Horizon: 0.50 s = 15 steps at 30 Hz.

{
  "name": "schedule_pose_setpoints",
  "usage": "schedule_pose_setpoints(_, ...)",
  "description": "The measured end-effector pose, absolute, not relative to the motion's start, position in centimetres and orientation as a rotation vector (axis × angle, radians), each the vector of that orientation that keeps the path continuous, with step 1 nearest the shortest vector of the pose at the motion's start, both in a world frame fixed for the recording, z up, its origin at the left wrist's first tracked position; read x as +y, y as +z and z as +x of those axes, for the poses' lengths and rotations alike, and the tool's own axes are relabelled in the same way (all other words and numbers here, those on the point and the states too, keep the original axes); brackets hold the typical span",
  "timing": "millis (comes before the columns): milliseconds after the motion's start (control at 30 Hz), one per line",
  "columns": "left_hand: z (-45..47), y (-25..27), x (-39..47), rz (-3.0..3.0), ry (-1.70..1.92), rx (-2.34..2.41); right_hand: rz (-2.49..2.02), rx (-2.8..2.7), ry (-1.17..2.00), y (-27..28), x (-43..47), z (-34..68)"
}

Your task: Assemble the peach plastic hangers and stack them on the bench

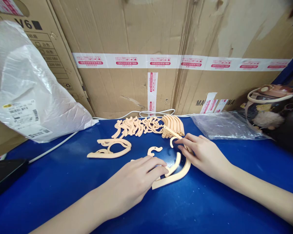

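Beige plastic pieces that look like parts of folding hangers lie on a blue table. My left hand [142, 175] is closed, its fingertips on the inner end of a short curved hanger arm [175, 165]. Opposite it, my right hand [202, 154] pinches a small hook [172, 141] between thumb and forefinger; the exact grip is partly hidden. A longer curved hanger arm [180, 175] runs beneath the right fingers and bends toward the left hand. Between the hands and the pile lies a loose hook [154, 150]. Part of another piece is covered by my left hand.
An assembled folded hanger [117, 155] lies at left. Behind are a row of small parts [134, 126] and stacked arms [174, 125]. A white parcel bag [39, 87], a clear plastic bag [224, 125], a black object [8, 175] and a cardboard box [126, 87] surround the table [209, 208].
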<state>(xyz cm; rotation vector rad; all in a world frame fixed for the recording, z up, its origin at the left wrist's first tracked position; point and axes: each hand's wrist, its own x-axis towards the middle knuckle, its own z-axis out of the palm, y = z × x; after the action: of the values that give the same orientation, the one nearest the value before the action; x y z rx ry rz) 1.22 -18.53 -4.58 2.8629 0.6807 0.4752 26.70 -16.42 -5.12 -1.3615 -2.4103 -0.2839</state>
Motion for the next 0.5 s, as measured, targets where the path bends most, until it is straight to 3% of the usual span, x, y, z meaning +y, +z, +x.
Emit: schedule_pose_setpoints(500,1.4,-4.49,-18.83,2.898,0.504,0.658,-1.399,-2.453,-0.231,-5.09,-16.5,26.57)
